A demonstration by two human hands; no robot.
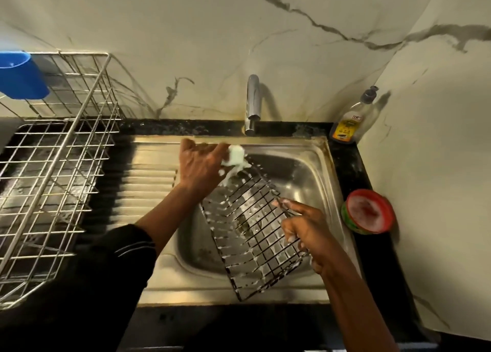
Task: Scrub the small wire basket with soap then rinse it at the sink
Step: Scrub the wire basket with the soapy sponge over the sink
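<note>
Left hand (199, 163): fingers curled round a foamy sponge (235, 155), pressing it on the far corner of the small wire basket (252, 234). Right hand (303, 229): fingers and thumb pinch the basket's right-hand edge wire, with foam on the knuckles. The basket is held tilted above the bowl of the sink (300, 145). Its near end sits low over the front rim and its far end is raised toward the tap (252, 104). Suds cling along most of its wires.

Judgement on the step: scrubbing is in hand and the rinse is not yet begun (no water is seen leaving the tap). To do it well, the sponge should run along each wire and then across, since foam and dirt gather at the crossings. The right hand should grip firmly, as wet, soapy wire will likely slip. The basket wants turning so the underside and side walls get the same treatment. Keeping it over the bowl spares the tabletop (353, 171) from drips.

Count:
- Hands: two.
- Small wire basket, sponge, sink, tap: one each.
- On the tabletop at right: one pump bottle (350, 120) behind the sink corner, and one red-rimmed tub (368, 211) with foam inside.
- At left: one large wire rack (53, 165), with one blue cup (21, 75) at its far left corner.
</note>
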